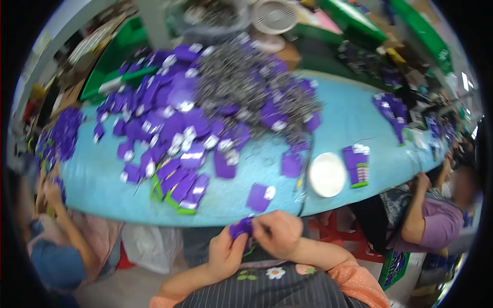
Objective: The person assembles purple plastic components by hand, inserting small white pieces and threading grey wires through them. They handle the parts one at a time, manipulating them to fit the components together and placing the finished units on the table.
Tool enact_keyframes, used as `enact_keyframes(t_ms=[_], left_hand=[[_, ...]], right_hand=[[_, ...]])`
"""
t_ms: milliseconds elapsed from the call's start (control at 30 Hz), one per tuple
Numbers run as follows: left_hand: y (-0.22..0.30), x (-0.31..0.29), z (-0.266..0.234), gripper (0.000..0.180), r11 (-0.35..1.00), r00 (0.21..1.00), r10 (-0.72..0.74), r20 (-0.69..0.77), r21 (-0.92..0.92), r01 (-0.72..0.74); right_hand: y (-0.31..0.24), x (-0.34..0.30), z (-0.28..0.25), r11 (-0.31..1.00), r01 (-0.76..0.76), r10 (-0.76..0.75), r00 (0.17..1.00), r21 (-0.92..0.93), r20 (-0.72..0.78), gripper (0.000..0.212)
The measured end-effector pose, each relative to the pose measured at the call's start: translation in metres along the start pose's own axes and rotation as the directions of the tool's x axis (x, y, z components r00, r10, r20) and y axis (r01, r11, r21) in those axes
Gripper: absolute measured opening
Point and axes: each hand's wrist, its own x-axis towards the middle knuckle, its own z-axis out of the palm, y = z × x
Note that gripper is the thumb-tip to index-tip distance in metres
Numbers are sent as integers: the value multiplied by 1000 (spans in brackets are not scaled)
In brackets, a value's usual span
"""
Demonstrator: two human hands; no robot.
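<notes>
Close to my body, just off the table's front edge, my left hand (225, 252) is closed around a small purple plastic piece (239, 228), thumb pressed along its side. My right hand (280, 234) meets it from the right, fingers curled into a pinch at the piece's edge; what lies between those fingertips is hidden. Something green and dark hangs below the piece, partly covered by my hands. On the blue table in front lies a flat purple piece (260, 197) with a white tag. To its left rests a group of purple pieces with green ends (185, 185).
A big heap of purple pieces (169, 97) and tangled grey wire-like parts (231, 77) covers the blue table (277, 169). A round white lid-like disc (327, 174) lies right, beside a purple-green pack (356, 165). Co-workers sit left (72, 241) and right (436, 220).
</notes>
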Motion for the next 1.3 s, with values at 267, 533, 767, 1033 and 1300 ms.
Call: enact_keyframes(t_ms=[267,533,767,1033,1300], left_hand=[[19,3,8,21,936,974,228,8,272,-222],[28,-8,19,27,926,984,64,167,-377,4],[7,1,10,24,946,931,291,-221,211,-246],[13,11,10,20,862,886,425,-186,383,-333],[6,11,15,33,877,985,111,-128,-453,-158]], right_hand=[[38,-7,-2,455,-644,260,756,615,601,21],[59,38,-6,671,-505,579,815,544,43,25],[9,-7,0,680,-478,259,866,556,427,23],[4,-6,-14,647,-544,365,836,535,409,19],[0,-16,7,525,-660,493,751,537,440,20]])
